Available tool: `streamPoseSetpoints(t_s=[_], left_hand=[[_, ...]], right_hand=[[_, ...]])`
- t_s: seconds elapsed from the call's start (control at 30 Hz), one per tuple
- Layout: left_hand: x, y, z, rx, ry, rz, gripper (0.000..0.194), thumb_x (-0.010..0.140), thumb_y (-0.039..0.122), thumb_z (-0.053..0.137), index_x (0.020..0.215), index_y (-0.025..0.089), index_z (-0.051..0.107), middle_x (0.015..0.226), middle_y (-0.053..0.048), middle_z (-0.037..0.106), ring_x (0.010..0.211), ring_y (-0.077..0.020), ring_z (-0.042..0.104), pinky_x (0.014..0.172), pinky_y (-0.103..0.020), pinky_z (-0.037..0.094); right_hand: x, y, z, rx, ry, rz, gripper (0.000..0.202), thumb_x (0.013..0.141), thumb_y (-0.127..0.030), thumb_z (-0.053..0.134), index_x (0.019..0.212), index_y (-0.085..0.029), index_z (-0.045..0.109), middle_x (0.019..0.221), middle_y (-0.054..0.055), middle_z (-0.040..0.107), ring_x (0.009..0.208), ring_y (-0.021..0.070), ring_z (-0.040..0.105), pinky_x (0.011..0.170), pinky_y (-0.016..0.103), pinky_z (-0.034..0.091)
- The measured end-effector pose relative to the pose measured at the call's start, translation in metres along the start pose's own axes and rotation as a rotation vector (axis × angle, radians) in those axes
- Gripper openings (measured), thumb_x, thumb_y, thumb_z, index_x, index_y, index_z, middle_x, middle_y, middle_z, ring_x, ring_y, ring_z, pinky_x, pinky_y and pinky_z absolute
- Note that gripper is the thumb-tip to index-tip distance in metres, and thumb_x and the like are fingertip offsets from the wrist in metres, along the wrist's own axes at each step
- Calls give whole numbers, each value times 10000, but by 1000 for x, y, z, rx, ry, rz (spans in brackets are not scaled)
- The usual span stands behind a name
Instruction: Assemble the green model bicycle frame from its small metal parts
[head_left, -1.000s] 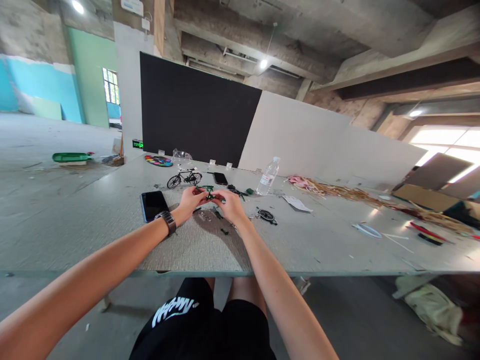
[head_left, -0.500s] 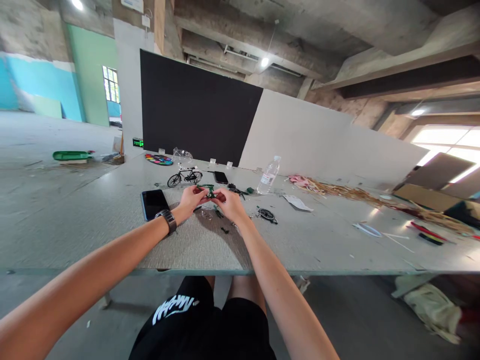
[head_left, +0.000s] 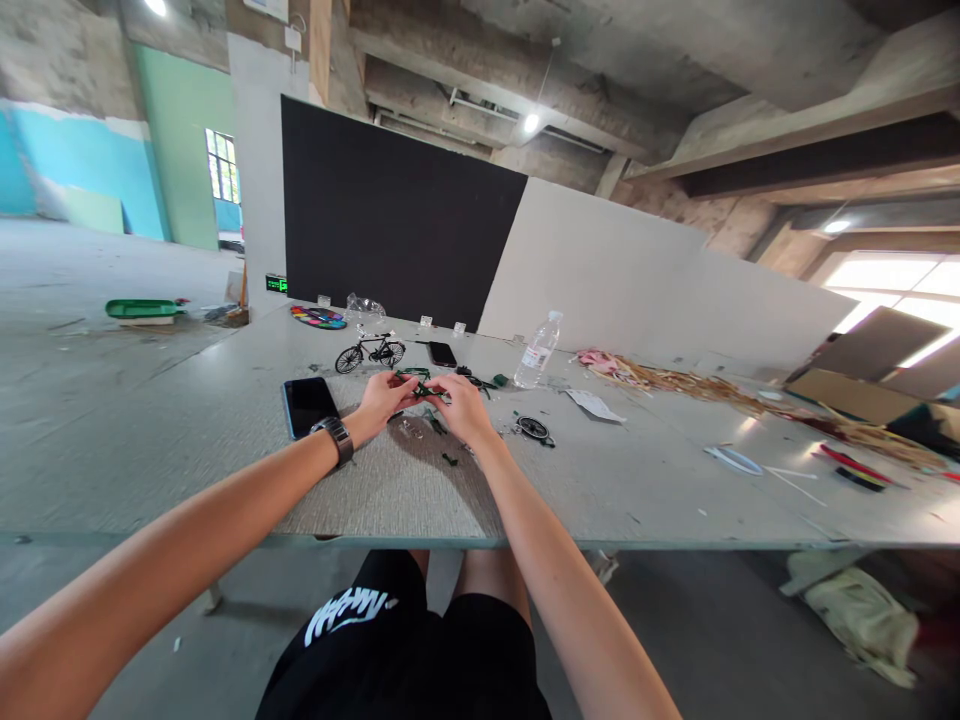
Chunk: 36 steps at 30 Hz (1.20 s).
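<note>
Both hands meet above the table, fingers closed on a small green model bicycle frame (head_left: 414,374). My left hand (head_left: 384,397) pinches its left side, and my right hand (head_left: 456,408) grips the right side; the fingers hide part of it. Below them lie clear plastic bits (head_left: 411,428), a green part (head_left: 435,422) and a small dark piece (head_left: 449,460). A small spoked wheel (head_left: 533,428) rests right of my right hand. Beyond my left hand stands an assembled black model bicycle (head_left: 370,353). More dark green parts (head_left: 480,380) lie just behind my right hand.
A phone (head_left: 309,406) lies by my left wrist, another phone (head_left: 442,354) farther back. At the back are a paint palette (head_left: 318,318) and a clear plastic wrapper (head_left: 364,306). A water bottle (head_left: 538,350), a paper sheet (head_left: 594,405) and dried strips (head_left: 675,382) occupy the right side.
The green piece has turned slightly between my fingers, and the right fingers have shifted a little over it. Everything on the table stays where it was.
</note>
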<state>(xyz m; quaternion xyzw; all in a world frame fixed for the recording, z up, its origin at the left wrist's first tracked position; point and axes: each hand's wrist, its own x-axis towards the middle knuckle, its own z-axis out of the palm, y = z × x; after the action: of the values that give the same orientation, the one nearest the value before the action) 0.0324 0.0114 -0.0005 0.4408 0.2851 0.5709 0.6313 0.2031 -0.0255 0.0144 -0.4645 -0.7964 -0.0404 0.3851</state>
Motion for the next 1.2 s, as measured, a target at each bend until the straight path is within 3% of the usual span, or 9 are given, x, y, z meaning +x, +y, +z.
streamPoseSetpoints(t_s=[0.47, 0.9, 1.1, 1.2], left_hand=[[-3, 4, 3, 7, -31, -40, 238, 968, 164, 633, 738, 105, 631, 713, -44, 707, 651, -153, 734, 840, -363, 637], [0, 2, 1, 46, 11, 19, 186, 877, 202, 751, 770, 143, 611, 719, -9, 682, 639, -156, 703, 832, -397, 627], [2, 2, 0, 41, 50, 40, 189, 869, 215, 763, 783, 150, 608, 734, -6, 673, 626, -138, 675, 839, -399, 624], [4, 2, -1, 29, 57, 47, 199, 885, 221, 746, 766, 149, 603, 732, -7, 671, 626, -135, 676, 849, -403, 621]], right_hand=[[0, 3, -2, -99, -49, -3, 203, 913, -140, 692, 1080, -248, 733, 1069, 50, 760, 1030, 239, 648, 897, 356, 485], [2, -12, -8, -175, -103, -55, 232, 962, -146, 632, 1158, -217, 734, 1076, 85, 732, 1048, 244, 642, 936, 367, 474], [1, -15, -6, -131, -71, -55, 241, 986, -159, 588, 1190, -234, 694, 1129, 64, 709, 1039, 206, 648, 920, 322, 491], [1, -13, -7, -122, -29, -45, 248, 984, -153, 581, 1191, -239, 689, 1142, 72, 704, 1085, 222, 630, 978, 355, 476]])
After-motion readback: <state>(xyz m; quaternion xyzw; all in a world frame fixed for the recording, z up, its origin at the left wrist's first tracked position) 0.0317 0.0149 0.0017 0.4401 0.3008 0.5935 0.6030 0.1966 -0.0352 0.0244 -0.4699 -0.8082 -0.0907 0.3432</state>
